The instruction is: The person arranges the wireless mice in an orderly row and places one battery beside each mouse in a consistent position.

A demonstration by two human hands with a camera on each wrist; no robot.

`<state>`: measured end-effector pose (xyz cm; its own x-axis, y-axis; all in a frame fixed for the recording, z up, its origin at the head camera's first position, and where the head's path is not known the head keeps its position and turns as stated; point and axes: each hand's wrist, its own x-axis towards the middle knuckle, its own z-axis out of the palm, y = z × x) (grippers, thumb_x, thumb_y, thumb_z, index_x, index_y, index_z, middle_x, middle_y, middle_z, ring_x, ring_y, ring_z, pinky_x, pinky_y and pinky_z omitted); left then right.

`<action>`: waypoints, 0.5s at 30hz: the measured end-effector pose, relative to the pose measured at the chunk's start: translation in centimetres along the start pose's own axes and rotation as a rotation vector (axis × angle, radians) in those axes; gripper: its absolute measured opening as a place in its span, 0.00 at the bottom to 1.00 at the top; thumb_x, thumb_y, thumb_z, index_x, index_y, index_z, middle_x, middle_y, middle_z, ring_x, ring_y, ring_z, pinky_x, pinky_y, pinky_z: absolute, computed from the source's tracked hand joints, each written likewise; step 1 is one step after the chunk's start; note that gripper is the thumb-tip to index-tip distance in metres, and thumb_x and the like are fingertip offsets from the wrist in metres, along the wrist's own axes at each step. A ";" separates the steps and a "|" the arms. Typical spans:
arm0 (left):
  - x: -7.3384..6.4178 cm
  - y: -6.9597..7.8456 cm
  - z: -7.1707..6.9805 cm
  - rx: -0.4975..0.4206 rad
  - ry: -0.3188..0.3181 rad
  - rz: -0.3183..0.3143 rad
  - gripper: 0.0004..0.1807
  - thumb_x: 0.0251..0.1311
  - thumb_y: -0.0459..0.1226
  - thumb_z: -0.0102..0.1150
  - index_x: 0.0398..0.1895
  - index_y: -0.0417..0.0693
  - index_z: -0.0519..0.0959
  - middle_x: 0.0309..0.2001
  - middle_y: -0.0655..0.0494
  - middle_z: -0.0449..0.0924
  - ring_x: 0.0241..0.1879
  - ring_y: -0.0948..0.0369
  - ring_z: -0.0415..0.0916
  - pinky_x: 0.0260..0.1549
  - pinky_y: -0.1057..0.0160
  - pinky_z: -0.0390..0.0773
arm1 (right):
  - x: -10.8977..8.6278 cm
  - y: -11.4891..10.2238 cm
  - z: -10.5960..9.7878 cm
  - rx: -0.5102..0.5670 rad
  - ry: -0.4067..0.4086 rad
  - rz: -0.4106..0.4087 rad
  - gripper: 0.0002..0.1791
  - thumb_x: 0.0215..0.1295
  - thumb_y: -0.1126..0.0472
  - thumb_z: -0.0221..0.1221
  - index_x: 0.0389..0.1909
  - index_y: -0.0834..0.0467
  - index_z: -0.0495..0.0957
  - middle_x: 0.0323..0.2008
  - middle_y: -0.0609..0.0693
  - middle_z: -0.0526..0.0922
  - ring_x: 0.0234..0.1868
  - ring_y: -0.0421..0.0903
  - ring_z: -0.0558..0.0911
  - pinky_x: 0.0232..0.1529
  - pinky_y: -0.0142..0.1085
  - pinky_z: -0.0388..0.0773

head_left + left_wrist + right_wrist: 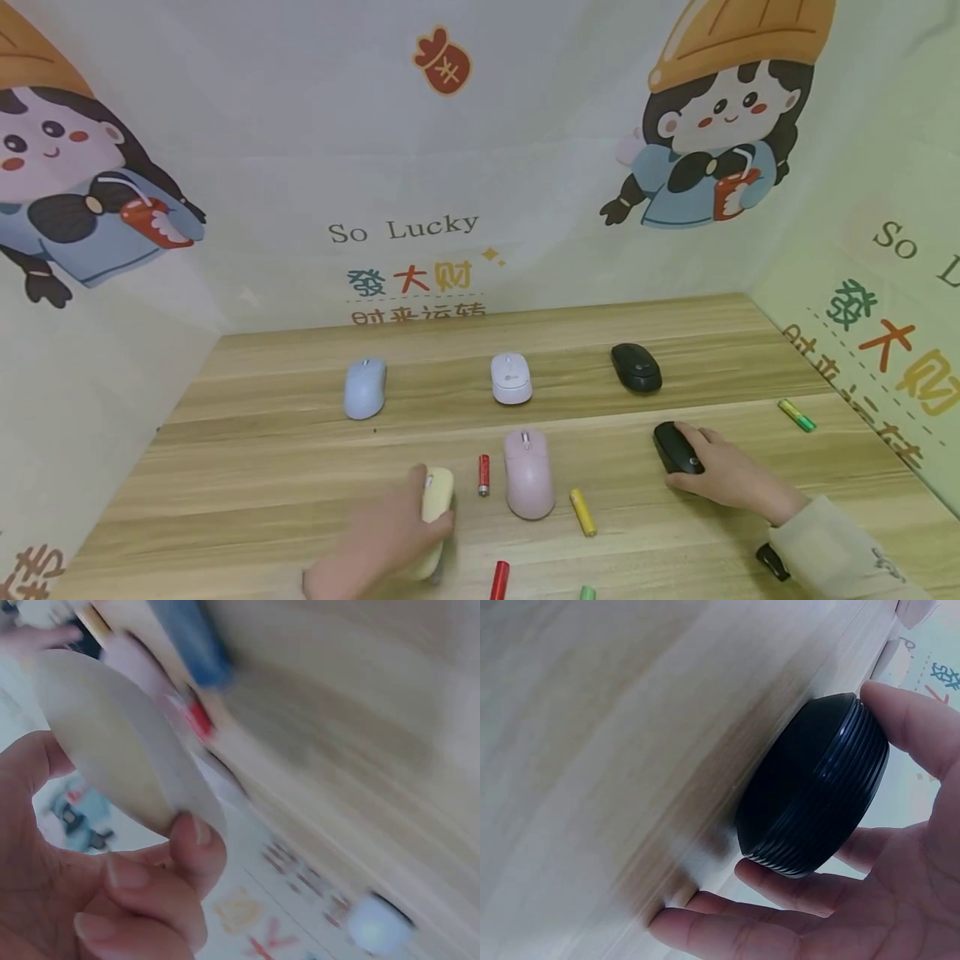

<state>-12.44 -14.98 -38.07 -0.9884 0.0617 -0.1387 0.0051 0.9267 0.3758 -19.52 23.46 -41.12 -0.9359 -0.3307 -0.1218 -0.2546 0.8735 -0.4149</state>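
Observation:
My left hand (386, 529), blurred, grips a pale yellow computer mouse (438, 493) by its sides at the front left of the table. In the left wrist view the yellow mouse (112, 742) is tilted, pinched between thumb and fingers above the wood. My right hand (723, 475) holds a black computer mouse (675, 448) at the right. Seen from the right wrist, the ribbed side of this black mouse (817, 795) sits between thumb and fingers, close over the table, with fingertips near the wood. A pink mouse (529, 477) lies between the two hands.
Along the back stand a light blue mouse (365, 389), a white mouse (511, 379) and another black mouse (636, 367). Batteries lie about: red (483, 475), yellow (582, 512), green-yellow (797, 415). A small black object (772, 562) lies by the right sleeve. Printed cloth walls the wooden table (247, 467).

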 end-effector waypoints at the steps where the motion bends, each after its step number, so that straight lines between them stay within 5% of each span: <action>1: 0.4 -0.5 -0.3 0.008 0.015 -0.017 0.41 0.46 0.51 0.56 0.62 0.36 0.62 0.25 0.47 0.74 0.17 0.58 0.66 0.12 0.64 0.65 | 0.0 0.0 0.0 -0.001 0.001 0.001 0.45 0.54 0.49 0.62 0.62 0.74 0.55 0.53 0.81 0.61 0.47 0.71 0.72 0.41 0.56 0.73; 5: 2.1 -2.9 -1.4 0.070 0.056 -0.049 0.41 0.48 0.53 0.56 0.60 0.35 0.64 0.24 0.47 0.74 0.17 0.59 0.67 0.12 0.65 0.65 | 0.0 0.0 0.0 -0.002 0.001 0.003 0.45 0.54 0.49 0.62 0.62 0.74 0.55 0.53 0.81 0.62 0.47 0.71 0.72 0.41 0.56 0.73; 15: 4.4 -7.2 -2.7 0.140 0.036 -0.097 0.45 0.48 0.54 0.54 0.60 0.27 0.61 0.28 0.43 0.76 0.19 0.57 0.68 0.13 0.63 0.67 | 0.0 -0.1 -0.2 0.000 -0.006 0.011 0.45 0.55 0.48 0.62 0.63 0.73 0.55 0.54 0.81 0.61 0.47 0.70 0.72 0.41 0.56 0.73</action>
<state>-17.25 -22.32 -38.94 -0.9901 -0.0411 -0.1340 -0.0715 0.9704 0.2308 -19.51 23.43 -40.90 -0.9371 -0.3229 -0.1323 -0.2439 0.8773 -0.4134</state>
